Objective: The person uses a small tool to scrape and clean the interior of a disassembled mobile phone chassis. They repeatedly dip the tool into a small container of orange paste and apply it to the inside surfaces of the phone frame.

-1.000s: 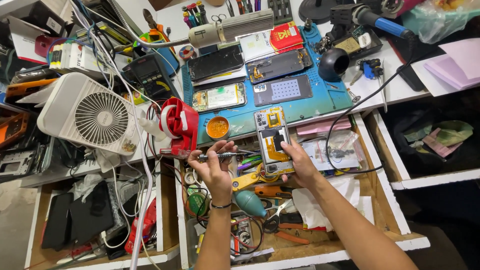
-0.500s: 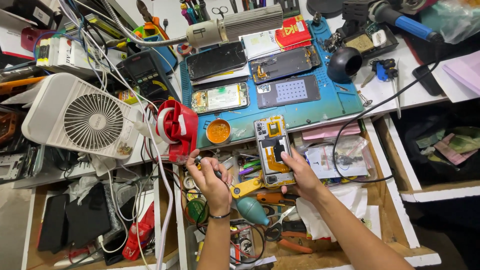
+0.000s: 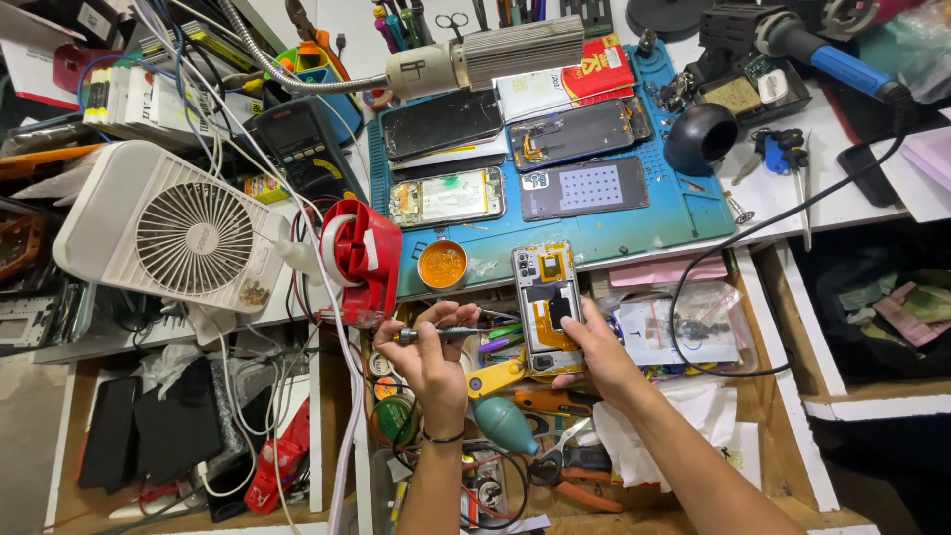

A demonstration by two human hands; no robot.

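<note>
Two hands busy: right hand [image 3: 602, 352] steadies opened back-off smartphone with yellow flex [image 3: 548, 305], left hand [image 3: 428, 355] grip holds slim metal screwdriver [image 3: 446, 334] — phone open, reassembly undone.

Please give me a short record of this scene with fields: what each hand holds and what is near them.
left hand: holds a thin metal tool, lying level, tip toward the phone
right hand: holds an opened phone at its lower end
phone position: at front edge of the blue mat
near left hand: red tape holder, small orange tin
far left: white fan
</note>
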